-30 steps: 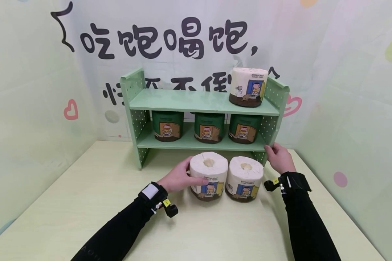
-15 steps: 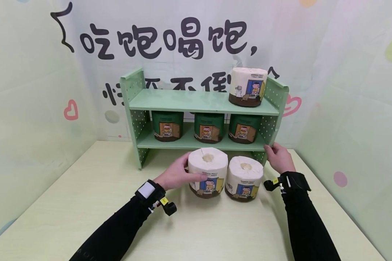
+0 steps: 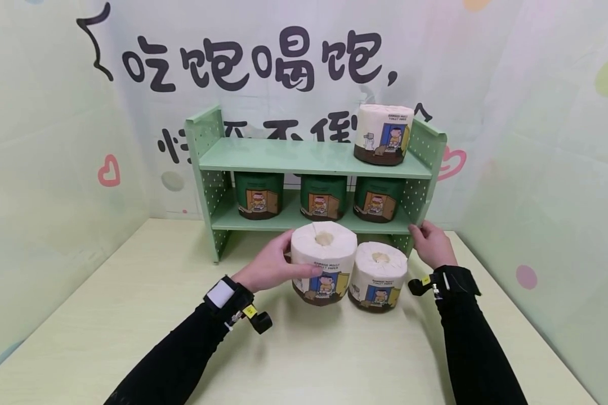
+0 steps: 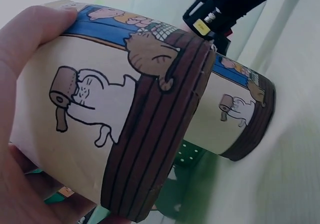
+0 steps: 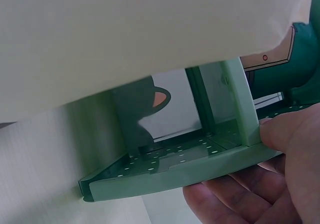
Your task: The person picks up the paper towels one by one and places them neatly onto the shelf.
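Roll [image 3: 329, 256] clasped in the left grip [image 3: 269, 267], mid-frame, could topple the neighbouring roll [image 3: 379, 277] if swung rightward; the right grip [image 3: 433, 246] holds the rack [image 3: 284, 155].

White toilet roll [image 3: 329, 261], brown-based, cartoon-printed, is being held upright above the counter [image 3: 284, 360]; green shelf [image 3: 284, 156] is standing behind.

- White rolls [image 3: 326, 261]: "BAMBOO", an unclear word, "TOILET PAPER".
- Backdrop [image 3: 273, 101]: "吃饱喝饱,"; the partly hidden line below includes "不倒".
- Green rolls [image 3: 323, 197]: print too small.
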Tool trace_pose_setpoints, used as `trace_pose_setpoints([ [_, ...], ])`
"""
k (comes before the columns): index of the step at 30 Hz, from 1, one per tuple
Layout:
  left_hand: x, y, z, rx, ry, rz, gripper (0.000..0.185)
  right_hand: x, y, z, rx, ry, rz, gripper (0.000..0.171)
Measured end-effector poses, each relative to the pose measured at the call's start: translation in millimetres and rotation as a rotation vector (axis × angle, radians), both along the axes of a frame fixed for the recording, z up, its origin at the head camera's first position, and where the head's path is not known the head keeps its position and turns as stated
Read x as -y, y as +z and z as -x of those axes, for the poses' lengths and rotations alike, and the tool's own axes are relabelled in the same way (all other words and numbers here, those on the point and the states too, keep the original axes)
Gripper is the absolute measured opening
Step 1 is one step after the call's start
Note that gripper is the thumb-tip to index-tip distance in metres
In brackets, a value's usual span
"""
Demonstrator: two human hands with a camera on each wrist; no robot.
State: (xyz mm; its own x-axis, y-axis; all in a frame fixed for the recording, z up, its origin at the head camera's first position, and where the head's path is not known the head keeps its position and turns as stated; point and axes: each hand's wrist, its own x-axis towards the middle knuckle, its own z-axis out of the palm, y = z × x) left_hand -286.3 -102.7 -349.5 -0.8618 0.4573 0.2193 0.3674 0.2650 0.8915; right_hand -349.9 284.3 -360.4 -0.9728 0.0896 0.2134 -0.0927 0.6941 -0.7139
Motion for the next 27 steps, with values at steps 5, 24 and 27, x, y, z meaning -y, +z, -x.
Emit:
trace_pose_setpoints([
  [5, 1.5, 14.2, -5.0, -0.031, -0.008, -0.004, 0.086, 1.5, -0.9, 0.4, -0.002, 0.0, 0.0, 0.058],
  [24, 5.2, 95.2, -4.3, -0.155, -0.028, -0.07, 0.08, -0.6, -1.5, 2.0, -0.004, -0.007, -0.005, 0.058],
  [27, 4.5, 108.5, -2.8, -0.177, -0.029, -0.095, 0.078, -0.4, -1.6, 1.8, -0.005, -0.008, -0.005, 0.058],
])
